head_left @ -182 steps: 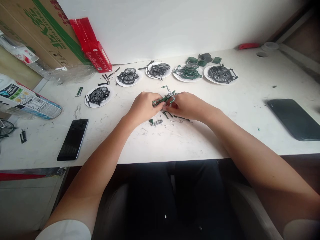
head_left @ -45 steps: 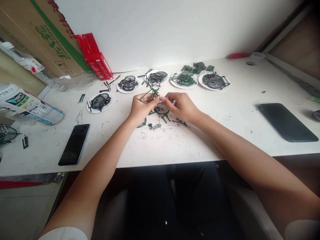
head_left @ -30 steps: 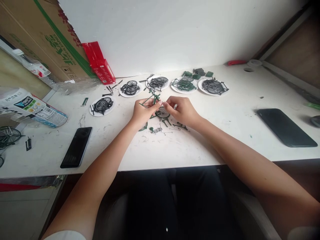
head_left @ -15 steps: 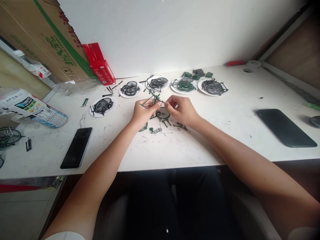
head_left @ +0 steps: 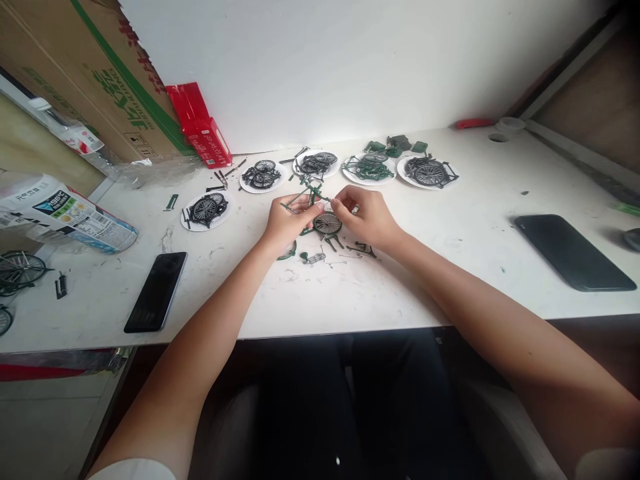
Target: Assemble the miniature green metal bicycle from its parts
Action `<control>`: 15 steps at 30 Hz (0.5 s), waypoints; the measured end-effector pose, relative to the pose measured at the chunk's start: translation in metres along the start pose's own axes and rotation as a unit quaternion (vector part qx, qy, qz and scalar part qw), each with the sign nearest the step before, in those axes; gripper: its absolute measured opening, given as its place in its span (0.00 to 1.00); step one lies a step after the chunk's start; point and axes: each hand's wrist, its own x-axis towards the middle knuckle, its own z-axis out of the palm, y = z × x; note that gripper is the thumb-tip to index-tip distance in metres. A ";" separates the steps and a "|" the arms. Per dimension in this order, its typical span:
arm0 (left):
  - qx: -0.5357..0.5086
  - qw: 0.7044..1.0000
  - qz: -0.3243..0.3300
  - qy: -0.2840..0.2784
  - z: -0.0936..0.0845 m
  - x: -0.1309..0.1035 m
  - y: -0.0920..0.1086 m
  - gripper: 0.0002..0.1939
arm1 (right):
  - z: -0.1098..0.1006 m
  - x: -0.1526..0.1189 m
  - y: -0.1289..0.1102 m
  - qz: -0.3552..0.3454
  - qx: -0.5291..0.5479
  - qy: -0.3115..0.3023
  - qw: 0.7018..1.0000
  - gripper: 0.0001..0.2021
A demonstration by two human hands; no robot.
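My left hand pinches a small green bicycle frame above the white table. The thumb and fingertips of my right hand are closed at the frame's right end; anything small between them is hidden. Just below the hands lies a spoked wheel with a dark rim. Around it are a dark forked part, a small silvery rack-like part and thin wire pieces. Another green round part shows partly beneath my left wrist.
Several paper plates with bicycle parts stand behind and left of my hands. A phone lies left, a dark flat object right. A red box and a plastic packet stand at the left.
The whole view has shifted slightly. Both hands stay at the green frame, with the right fingertips still close to its right end.
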 end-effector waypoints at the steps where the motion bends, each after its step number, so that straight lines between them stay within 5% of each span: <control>1: -0.001 1.000 -0.002 -0.001 0.000 0.000 0.000 0.21 | 0.000 0.000 0.000 0.000 0.005 0.001 1.000 0.22; 15: -0.004 0.999 0.010 -0.054 -0.003 0.001 -0.001 0.20 | -0.002 0.002 0.002 0.015 -0.013 0.000 1.000 0.33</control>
